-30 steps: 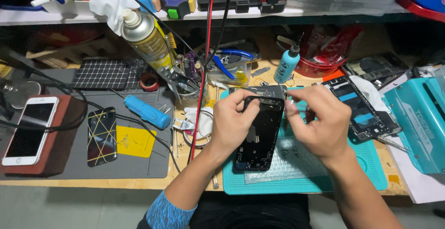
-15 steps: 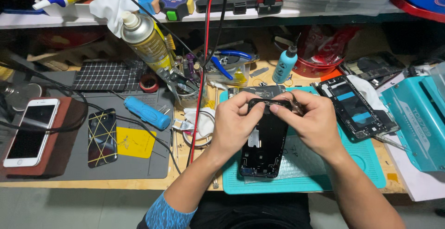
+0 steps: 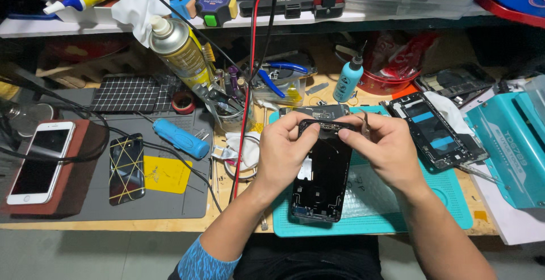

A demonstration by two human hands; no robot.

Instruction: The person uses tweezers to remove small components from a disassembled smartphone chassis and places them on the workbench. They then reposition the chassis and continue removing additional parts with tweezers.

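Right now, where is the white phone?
In the head view, the white phone lies at the far left of the bench on a reddish-brown block, just left of the dark phone with yellow lines on the grey mat.

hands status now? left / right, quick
Left hand: closed on the top edge of the black phone housing.
Right hand: fingertips pinching the same housing's top edge, tweezers tucked in the hand.

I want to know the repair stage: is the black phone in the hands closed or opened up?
Opened up. The phone has no screen; its bare inner frame shows between the left hand and right hand.
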